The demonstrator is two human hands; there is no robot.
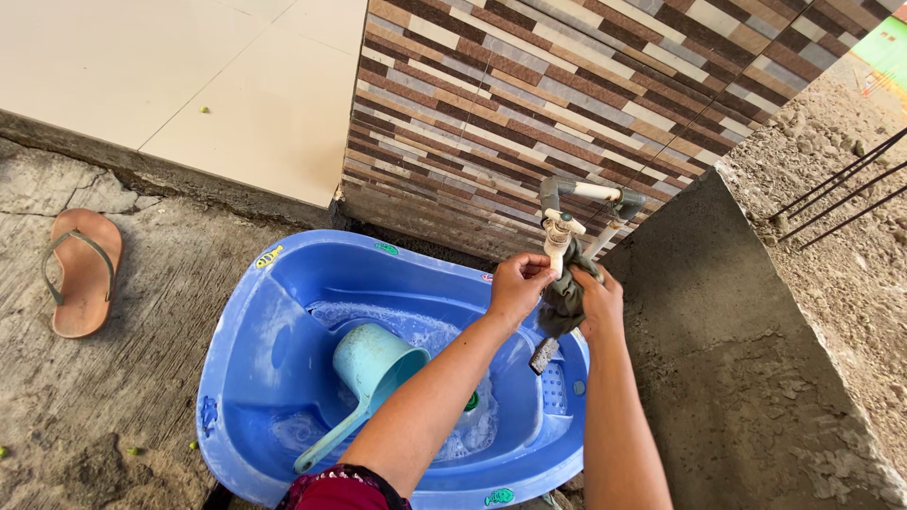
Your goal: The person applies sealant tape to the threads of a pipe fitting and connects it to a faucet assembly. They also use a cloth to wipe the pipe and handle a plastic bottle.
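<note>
Together both hands [557, 293] clasp the grey cloth [564, 300] under the tap [559, 234].

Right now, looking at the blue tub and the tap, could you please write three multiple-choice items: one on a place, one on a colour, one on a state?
1. Where does the scoop lie?
A. inside the blue tub
B. on the tiled step
C. beside the sandal

2. What colour is the sandal?
A. green
B. brown
C. white

3. What do the two hands do?
A. both hang free
B. the left hand is at the tap, the right hand holds a dark cloth
C. both grip the scoop

Answers: 1 A, the scoop rests in the soapy water of the tub. 2 B, the sandal on the concrete is brown. 3 B, the left fingers close around the tap and the cloth hangs below it against the right hand.
</note>
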